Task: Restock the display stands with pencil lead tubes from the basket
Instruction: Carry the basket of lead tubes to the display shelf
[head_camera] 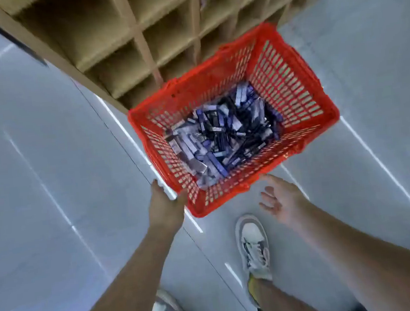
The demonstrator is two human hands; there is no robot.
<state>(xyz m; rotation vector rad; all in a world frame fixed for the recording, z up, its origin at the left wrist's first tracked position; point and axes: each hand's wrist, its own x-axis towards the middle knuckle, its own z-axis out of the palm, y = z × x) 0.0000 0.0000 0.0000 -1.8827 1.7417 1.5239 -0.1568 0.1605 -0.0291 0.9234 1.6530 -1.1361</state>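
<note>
A red plastic basket (289, 75) stands on the grey floor in front of a wooden shelf. Its bottom is covered with several purple, black and white pencil lead tubes (222, 133). My left hand (165, 206) reaches down to the basket's near left corner, thumb touching the rim, fingers straight. My right hand (283, 201) hovers palm-up just short of the basket's near edge, fingers spread and relaxed, holding nothing.
A tan shelf unit (135, 36) of square compartments rises behind the basket. My two feet in pale sneakers (254, 246) stand on the glossy grey tiled floor (46, 146) just behind the hands.
</note>
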